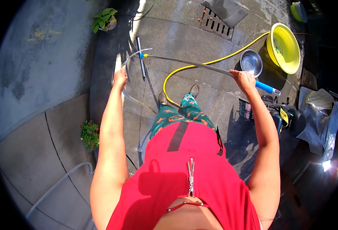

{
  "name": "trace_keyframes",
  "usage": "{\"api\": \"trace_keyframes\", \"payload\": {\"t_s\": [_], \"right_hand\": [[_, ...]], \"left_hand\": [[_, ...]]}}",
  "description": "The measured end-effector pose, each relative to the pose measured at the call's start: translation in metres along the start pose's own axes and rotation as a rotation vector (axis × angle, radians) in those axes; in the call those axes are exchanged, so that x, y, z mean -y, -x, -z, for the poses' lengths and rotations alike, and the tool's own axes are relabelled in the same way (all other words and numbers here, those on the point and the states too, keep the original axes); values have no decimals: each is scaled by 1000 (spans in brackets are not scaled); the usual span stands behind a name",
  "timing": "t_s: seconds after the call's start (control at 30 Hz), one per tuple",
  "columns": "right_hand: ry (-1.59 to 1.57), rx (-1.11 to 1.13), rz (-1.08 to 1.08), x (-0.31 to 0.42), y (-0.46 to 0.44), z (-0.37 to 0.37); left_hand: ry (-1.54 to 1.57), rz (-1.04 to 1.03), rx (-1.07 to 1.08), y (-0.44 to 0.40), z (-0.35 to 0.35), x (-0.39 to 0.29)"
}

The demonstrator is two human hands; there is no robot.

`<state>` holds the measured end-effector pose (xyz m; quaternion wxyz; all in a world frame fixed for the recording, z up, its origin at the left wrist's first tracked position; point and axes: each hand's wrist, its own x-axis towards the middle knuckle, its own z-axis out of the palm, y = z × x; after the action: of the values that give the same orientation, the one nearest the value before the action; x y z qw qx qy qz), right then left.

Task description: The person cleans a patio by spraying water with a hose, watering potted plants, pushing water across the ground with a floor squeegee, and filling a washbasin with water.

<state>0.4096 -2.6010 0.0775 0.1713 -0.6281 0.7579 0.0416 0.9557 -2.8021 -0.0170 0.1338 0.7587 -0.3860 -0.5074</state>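
My left hand (120,78) is closed around a clear hose (130,58), and water arcs from its end to the right over the squeegee head. My right hand (244,80) grips the pole (199,65) of a squeegee, just above its blue handle (264,87). The pole reaches left across the paving to a blue and yellow joint and a long dark blade (141,57). Below my left hand the hose curves down toward my legs.
A yellow hose (219,60) loops near my feet. At the right are a metal bowl (251,63), a yellow basin (294,50) and crumpled plastic sheeting (322,119). A drain grate (215,23) lies ahead. Potted plants (104,20) stand along the left wall (42,57).
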Motion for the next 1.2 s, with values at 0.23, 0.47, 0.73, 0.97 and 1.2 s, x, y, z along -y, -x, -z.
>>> {"api": "trace_keyframes", "payload": {"t_s": [0.23,0.47,0.73,0.97,1.2], "right_hand": [[70,72,-285,-148,38,80],[422,-64,-302,-245,60,130],[461,-95,-121,-177,79,132],[188,-23,253,-31,31,31],[127,121,411,168,-81,-100]], "left_hand": [[-23,3,0,31,-37,-16],[35,38,5,51,-54,-23],[47,0,-116,51,-51,-12],[-338,-73,-432,2,-15,41],[-305,21,-464,-23,28,40]]}}
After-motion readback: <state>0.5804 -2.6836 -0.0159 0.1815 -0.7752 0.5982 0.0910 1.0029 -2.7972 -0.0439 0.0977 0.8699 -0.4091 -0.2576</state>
